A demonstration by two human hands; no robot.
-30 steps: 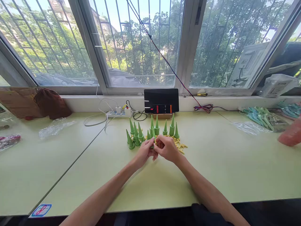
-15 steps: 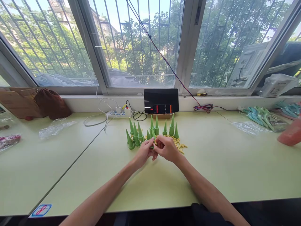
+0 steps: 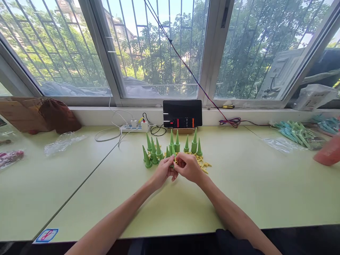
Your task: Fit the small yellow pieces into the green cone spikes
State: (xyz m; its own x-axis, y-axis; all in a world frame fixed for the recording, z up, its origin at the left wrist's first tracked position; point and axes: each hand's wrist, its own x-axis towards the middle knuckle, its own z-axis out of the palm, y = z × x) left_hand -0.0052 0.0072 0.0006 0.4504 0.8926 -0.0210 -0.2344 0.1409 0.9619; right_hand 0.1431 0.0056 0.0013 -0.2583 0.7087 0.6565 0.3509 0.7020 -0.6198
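In front of the green cones, my left hand (image 3: 164,172) and my right hand (image 3: 190,167) meet with closed fingertips. Between them is a small yellow tube (image 3: 175,162), its hollow end facing me, pinched by both hands. Just behind the fingertips a green cone (image 3: 173,150) shows, point up; fingers cover its lower part, so I cannot tell whether it is held. Several green cones stand to the left (image 3: 147,162) and behind (image 3: 194,141). Loose yellow pieces (image 3: 204,165) lie scattered beside and behind my right hand.
A dark tablet (image 3: 182,109) with a phone (image 3: 183,123) before it leans at the window wall. To its left sits a power strip (image 3: 132,128) with cables. Plastic wrap (image 3: 63,143), bundled green and blue items (image 3: 290,132) and a red object (image 3: 328,152) lie farther out.
The view has shifted very slightly. Both hands keep the same place and grip around the yellow tube; the cones stand unmoved.
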